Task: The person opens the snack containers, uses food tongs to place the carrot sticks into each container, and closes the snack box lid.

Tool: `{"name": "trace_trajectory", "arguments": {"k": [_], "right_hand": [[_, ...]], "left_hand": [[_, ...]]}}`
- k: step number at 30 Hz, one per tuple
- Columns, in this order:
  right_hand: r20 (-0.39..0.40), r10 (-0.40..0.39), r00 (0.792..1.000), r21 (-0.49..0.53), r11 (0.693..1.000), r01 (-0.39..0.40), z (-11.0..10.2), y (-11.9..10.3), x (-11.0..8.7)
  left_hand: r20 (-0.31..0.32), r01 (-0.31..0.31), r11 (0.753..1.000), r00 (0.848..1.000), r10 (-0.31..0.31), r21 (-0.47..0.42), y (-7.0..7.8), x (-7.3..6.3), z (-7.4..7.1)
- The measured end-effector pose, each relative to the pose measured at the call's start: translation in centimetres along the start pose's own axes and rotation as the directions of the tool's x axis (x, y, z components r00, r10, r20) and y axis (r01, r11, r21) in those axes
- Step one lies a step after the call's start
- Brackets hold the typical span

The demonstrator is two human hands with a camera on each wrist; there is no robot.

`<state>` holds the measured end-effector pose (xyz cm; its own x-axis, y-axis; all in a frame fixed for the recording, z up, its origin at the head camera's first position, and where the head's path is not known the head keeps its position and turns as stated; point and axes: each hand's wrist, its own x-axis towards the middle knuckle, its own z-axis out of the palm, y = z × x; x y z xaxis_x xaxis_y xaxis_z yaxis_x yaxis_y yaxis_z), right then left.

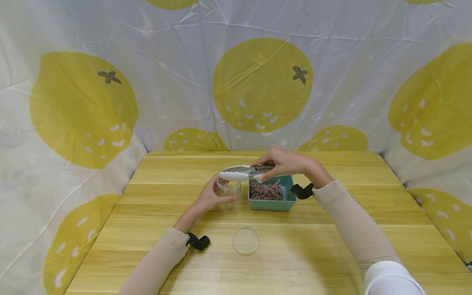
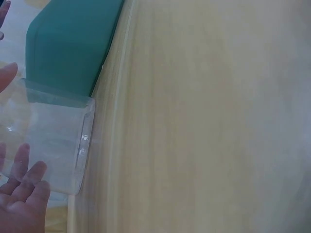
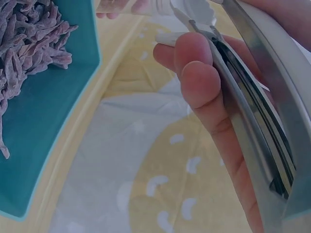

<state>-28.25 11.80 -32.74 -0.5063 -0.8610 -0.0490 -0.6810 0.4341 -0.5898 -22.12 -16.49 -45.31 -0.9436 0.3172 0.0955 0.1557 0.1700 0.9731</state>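
Observation:
My left hand (image 1: 207, 199) holds a clear round jar (image 1: 234, 190) upright on the table. Its thumb lies along the near side and the fingers go round the far side, showing through the clear wall (image 2: 53, 141). From above, my right hand (image 1: 285, 162) grips metal tongs (image 3: 233, 92) with white scalloped tips (image 1: 234, 176). Those tips overlap the jar's mouth in the head view; what lies between them is hidden. Just right of the jar stands a teal rectangular box (image 1: 271, 205) holding a pile of brownish-purple dried strips (image 1: 265, 191), partly under the right hand.
A clear round lid (image 1: 246, 241) lies flat on the wooden table (image 1: 177, 172), nearer than the jar and box. Hanging cloth (image 1: 177, 94) printed with yellow fruit encloses the back and sides. Black wrist cameras (image 1: 199, 242) stick out from both forearms.

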Motion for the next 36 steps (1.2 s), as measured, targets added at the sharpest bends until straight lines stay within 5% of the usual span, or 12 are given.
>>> {"name": "trace_trajectory", "arguments": {"k": [12,19,36], "right_hand": [[0.018,0.008,1.0,-0.049,0.999,-0.007,-0.1,-1.2,0.3],[0.029,0.011,1.0,-0.05,0.999,-0.01,-0.1,-1.4,0.5],[-0.024,0.043,0.999,0.009,0.999,-0.043,-1.0,0.1,-2.0]], "left_hand": [[-0.005,-0.005,1.0,1.0,0.005,0.011,-0.1,-0.1,-0.1],[-0.005,-0.042,0.999,0.999,0.042,0.006,-3.4,1.0,-0.4],[0.022,-0.079,0.996,0.997,0.08,-0.034,-3.6,1.0,-0.5]]}}
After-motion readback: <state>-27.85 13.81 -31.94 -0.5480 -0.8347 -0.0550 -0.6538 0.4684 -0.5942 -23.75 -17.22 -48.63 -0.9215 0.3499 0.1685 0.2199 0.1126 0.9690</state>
